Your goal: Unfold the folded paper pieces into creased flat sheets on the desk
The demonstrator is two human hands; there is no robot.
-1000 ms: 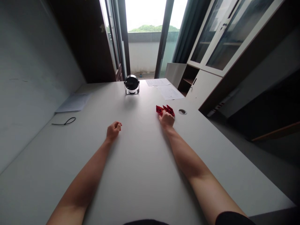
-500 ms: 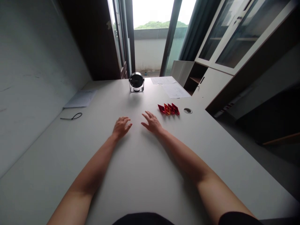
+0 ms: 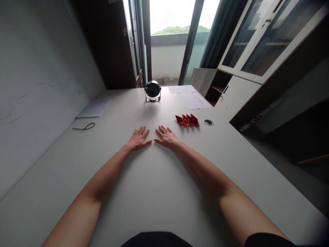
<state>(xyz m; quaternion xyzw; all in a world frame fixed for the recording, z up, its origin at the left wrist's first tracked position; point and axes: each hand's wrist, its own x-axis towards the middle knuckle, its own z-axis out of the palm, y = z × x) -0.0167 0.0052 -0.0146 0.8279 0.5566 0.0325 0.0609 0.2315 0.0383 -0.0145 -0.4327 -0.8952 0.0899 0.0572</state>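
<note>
My left hand (image 3: 139, 138) lies flat on the white table (image 3: 159, 192), its fingers spread and nothing in it. Beside it, palm down, my right hand (image 3: 166, 136) rests on the same surface with fingers apart, also holding nothing. The two thumbs point at each other with a small gap between the tips. To the right of my right hand stand several folded red and orange pieces (image 3: 187, 120) in a row, shaped like small cards; neither hand touches them.
A round black device on a metal stand (image 3: 153, 92) is at the table's far side. Papers (image 3: 195, 100) lie at the back right, more sheets (image 3: 94, 108) at the left by a black cable tie (image 3: 84, 127). A round cable hole (image 3: 208, 122) is near the right edge.
Both hands have flattened onto the table, and their thumbs have come closer together. The whole view has shifted slightly. The red and orange pieces stay in place on the table.
</note>
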